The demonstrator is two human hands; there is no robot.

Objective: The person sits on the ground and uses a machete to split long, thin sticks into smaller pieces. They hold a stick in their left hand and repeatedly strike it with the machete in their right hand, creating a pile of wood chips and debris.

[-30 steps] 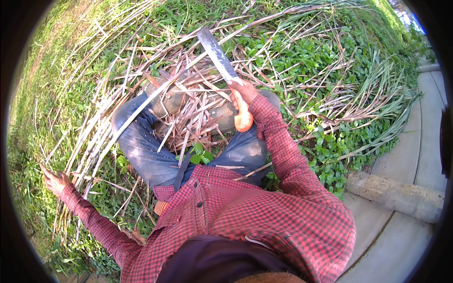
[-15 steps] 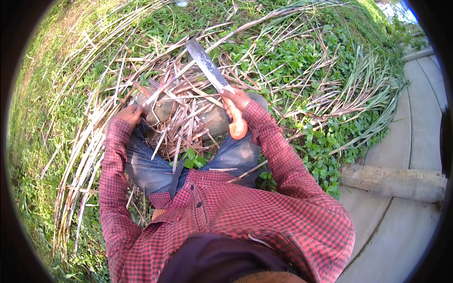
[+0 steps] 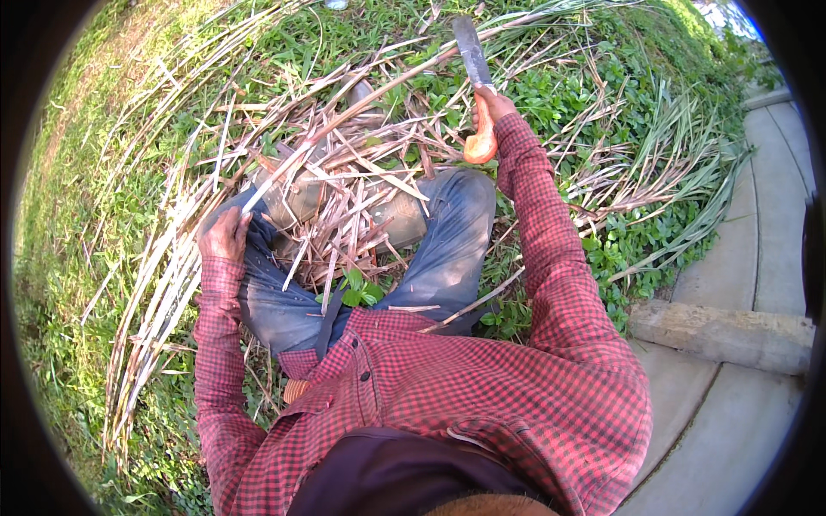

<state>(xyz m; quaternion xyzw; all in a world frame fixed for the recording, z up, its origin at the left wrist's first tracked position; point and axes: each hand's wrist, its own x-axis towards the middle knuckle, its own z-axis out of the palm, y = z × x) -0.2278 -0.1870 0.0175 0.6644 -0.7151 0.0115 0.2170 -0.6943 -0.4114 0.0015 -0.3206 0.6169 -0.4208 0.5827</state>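
Note:
Closed around the orange wooden handle of a machete (image 3: 471, 53), my right hand (image 3: 496, 107) is stretched out far in front, to the right of the stalk. The dark blade points away from me. Beside my left knee, my left hand (image 3: 225, 235) grips the near end of a long dry stalk (image 3: 331, 122). That stalk slants from my left hand up to the far right, where green blades show along it. Dry cut strips (image 3: 351, 209) lie heaped between and over my lower legs.
Long dry stalks (image 3: 138, 327) lie in a bundle on the grass at my left. More green-tipped stalks (image 3: 658, 176) spread at the right. A pale paved strip (image 3: 714, 258) with a round post (image 3: 723, 334) across it borders the right side. Green weeds cover the ground ahead.
My right hand has moved the machete forward and to the right, away from my lap. My left hand has shifted slightly down and left, still holding the stalk.

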